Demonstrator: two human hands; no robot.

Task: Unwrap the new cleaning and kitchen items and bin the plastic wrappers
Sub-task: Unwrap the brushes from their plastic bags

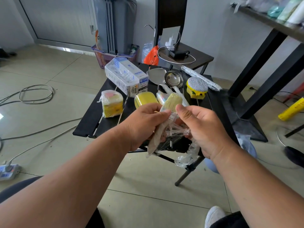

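Clear plastic wrapper (171,134) is stretched in thin strands between both hands above the near edge of the black slatted counter (92,119). A yellow sponge scrubber with a pale handle (173,100) is gripped by the left hand (143,122), its fingers curled round the handle. Film is pinched by the right hand (202,127), and a crumpled tail hangs below it. Wrapped yellow sponges (112,102), a wrapped white box (125,76), a steel spatula (155,76) and a steel ladle (174,79) are spread over the counter behind. The fingertips under the film are hidden.
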